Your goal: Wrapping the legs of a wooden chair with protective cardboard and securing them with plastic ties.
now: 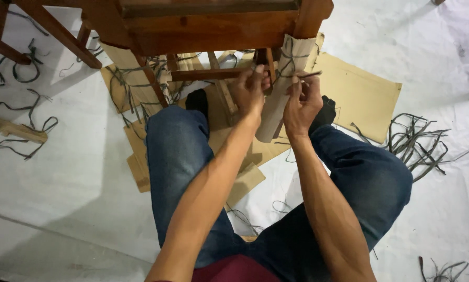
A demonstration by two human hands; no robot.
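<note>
White sheeting point(62, 177) covers the floor where a seated person in blue jeans works at a wooden chair point(203, 26) standing at the sheet's far edge. Both hands meet at one cardboard-wrapped chair leg point(281, 89), near the middle of the far side. That leg runs from the chair's seat frame down toward the person, its long axis near upright and slightly tilted, with dark strap point(286, 62) wound around the wrap. Left hand point(250, 91) is closed, fingers curled on the leg's left side, apparently pinching the strap. Right hand point(302, 102) is closed on the leg's right side, gripping a thin dark strap end that points right. Flat cardboard sheets point(360, 94) lie beneath, and loose strap offcuts point(417, 146) are scattered toward the right edge.
</note>
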